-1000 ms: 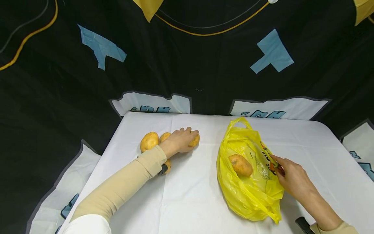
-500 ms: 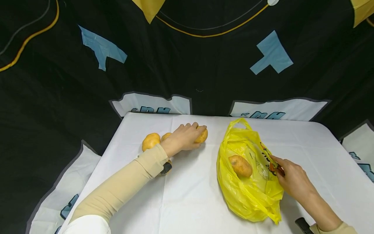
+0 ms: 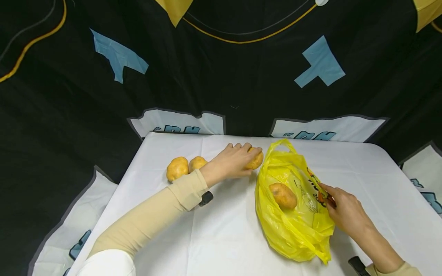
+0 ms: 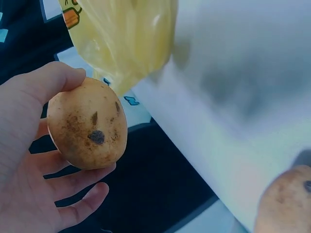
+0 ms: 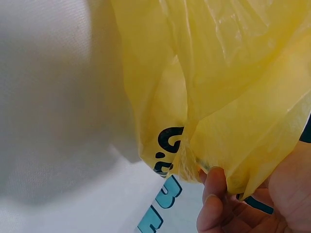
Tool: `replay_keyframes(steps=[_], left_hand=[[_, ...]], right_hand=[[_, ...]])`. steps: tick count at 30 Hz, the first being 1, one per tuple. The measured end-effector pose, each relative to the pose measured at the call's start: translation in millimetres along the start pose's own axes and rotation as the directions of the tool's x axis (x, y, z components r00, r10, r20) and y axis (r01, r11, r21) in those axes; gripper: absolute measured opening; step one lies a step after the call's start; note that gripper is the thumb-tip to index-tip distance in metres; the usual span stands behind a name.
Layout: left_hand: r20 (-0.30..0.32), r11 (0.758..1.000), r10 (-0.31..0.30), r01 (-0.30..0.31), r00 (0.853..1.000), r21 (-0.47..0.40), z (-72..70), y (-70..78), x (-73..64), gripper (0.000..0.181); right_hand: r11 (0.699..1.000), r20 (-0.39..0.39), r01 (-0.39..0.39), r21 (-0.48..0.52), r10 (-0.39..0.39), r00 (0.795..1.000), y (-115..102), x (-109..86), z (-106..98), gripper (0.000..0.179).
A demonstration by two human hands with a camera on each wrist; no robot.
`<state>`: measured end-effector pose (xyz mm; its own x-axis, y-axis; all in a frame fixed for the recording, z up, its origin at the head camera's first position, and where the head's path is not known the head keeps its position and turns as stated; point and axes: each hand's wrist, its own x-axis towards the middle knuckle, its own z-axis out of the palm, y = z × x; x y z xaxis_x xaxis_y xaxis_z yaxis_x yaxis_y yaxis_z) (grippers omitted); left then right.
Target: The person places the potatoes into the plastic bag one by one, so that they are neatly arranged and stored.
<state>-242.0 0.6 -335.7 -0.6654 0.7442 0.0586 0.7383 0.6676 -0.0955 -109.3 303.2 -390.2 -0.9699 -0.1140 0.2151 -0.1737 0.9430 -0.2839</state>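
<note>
My left hand (image 3: 232,163) holds a potato (image 3: 254,159) just left of a yellow plastic bag (image 3: 288,234). In the left wrist view the thumb lies over the top of this dark-spotted potato (image 4: 90,126) and the fingers curl beneath it. My right hand (image 3: 348,210) pinches the bag's right rim, and the right wrist view shows its fingertips (image 5: 215,180) gathering the thin plastic. Inside the open-mouthed bag rests another potato (image 3: 283,196).
Two potatoes lie on the white-covered table (image 3: 224,237) at the left, a larger one (image 3: 177,168) and one (image 3: 197,163) beside it. A black curtain (image 3: 221,76) with blue tape hangs behind the table's back edge.
My left hand has carried its potato rightward, from near the other potatoes to the bag's left edge. The right hand keeps its grip on the bag without visible movement.
</note>
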Motion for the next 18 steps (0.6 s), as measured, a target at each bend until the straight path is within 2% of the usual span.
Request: replay_keyframes(steps=[11, 18], left_hand=[[0.002, 0.997, 0.07, -0.07, 0.998, 0.036, -6.5, 16.7, 14.7, 0.064], [0.008, 0.994, 0.101, -0.102, 0.995, 0.026, -3.2, 22.2, 22.9, 0.065]], right_hand=[[1.0, 0.007, -0.001, -0.009, 0.001, 1.0, 1, 0.6, 0, 0.048], [1.0, 0.015, -0.011, 0.005, 0.011, 1.0, 2, 1.0, 0, 0.048]])
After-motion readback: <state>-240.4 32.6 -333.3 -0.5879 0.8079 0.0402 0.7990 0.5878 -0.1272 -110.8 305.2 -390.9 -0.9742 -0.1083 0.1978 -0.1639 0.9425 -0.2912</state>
